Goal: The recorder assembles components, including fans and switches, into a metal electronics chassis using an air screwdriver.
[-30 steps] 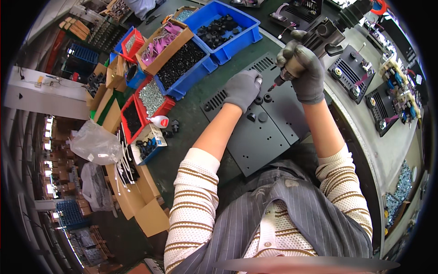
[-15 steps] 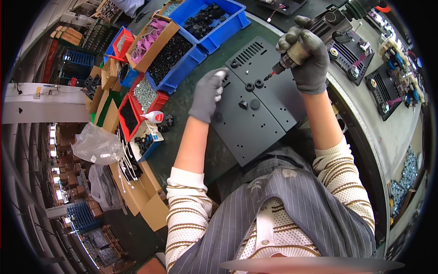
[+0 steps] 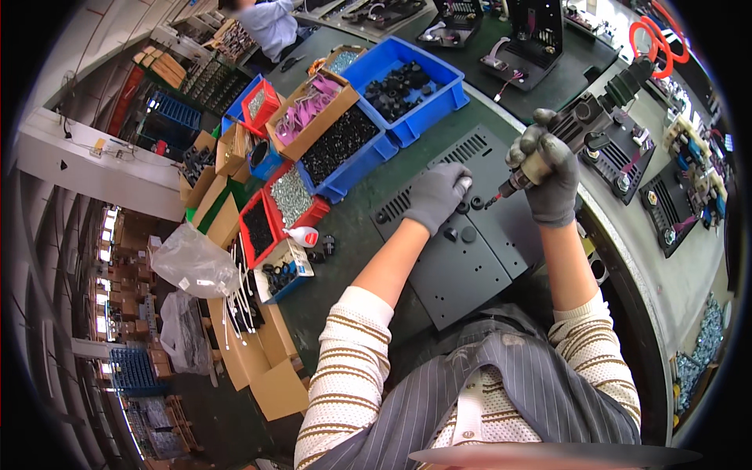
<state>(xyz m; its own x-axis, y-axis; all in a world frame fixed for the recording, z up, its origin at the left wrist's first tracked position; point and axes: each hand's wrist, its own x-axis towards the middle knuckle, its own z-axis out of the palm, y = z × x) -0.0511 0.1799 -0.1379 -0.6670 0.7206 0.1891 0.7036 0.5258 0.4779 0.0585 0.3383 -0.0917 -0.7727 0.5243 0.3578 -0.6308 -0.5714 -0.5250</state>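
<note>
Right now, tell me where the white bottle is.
In the head view, the white bottle lies left of the left hand, just below the larger red bin of silvery parts.

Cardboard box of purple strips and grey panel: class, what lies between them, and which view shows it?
The head view shows a blue tray of small black parts, then green tabletop up to the grey panel.
</note>
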